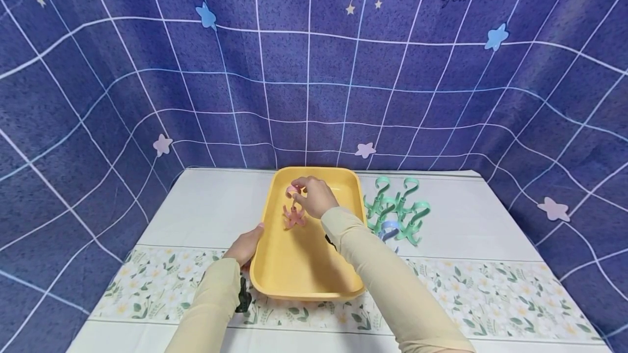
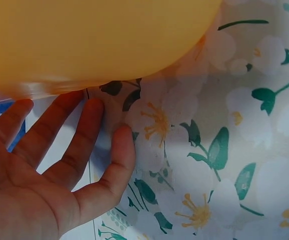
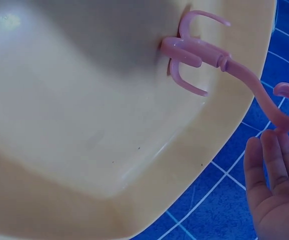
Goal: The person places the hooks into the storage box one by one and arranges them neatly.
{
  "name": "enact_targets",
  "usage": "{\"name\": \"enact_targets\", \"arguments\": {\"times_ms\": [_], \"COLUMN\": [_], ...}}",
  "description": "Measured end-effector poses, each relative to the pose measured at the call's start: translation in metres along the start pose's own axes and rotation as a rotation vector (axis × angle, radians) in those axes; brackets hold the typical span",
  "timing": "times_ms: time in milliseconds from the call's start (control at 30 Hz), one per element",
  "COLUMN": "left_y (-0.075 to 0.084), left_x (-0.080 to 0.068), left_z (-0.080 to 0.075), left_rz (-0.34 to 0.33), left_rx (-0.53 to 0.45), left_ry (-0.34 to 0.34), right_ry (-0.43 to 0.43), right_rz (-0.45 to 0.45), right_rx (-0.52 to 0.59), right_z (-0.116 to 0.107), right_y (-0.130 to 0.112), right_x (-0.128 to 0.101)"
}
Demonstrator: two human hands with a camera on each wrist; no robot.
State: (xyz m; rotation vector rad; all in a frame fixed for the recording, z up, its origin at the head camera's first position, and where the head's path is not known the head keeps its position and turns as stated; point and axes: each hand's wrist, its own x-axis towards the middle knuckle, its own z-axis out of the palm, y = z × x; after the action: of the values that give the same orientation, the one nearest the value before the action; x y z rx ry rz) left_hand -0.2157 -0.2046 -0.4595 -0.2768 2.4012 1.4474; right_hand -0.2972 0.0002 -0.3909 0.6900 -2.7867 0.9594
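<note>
A pink claw hanger hook (image 1: 294, 217), with several curved prongs at its base and a bent neck, is inside the yellow tray (image 1: 275, 277) near its left side. My right hand (image 1: 316, 196) holds the hook by its curved top; in the right wrist view, the fingertips meet that curve and the pronged end (image 3: 204, 52) is by the tray floor. The thumb is out of sight there. My left hand (image 1: 245, 245) holds the tray's left rim. The left wrist view has its fingers (image 2: 77, 135) reaching beneath the edge, touching the tray's outer side.
Several green claw hooks (image 1: 402, 206) lie bunched on the table just right of the tray, with one blue hook (image 1: 390, 227) at their near side. A floral strip (image 1: 490, 293) crosses the white table (image 1: 456, 206). Dark blue gridded curtain (image 1: 314, 97) surrounds the back and sides.
</note>
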Motion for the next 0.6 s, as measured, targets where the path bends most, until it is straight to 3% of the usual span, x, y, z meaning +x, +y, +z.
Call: {"name": "enact_targets", "arguments": {"times_ms": [600], "left_y": [-0.0001], "left_x": [-0.0015], "left_z": [0.0004], "left_rz": [-0.007], "left_rx": [-0.005], "left_ry": [0.015], "right_ry": [0.028], "right_rz": [0.001], "right_rx": [0.014], "right_z": [0.0034], "right_y": [-0.0037], "right_x": [0.0011]}}
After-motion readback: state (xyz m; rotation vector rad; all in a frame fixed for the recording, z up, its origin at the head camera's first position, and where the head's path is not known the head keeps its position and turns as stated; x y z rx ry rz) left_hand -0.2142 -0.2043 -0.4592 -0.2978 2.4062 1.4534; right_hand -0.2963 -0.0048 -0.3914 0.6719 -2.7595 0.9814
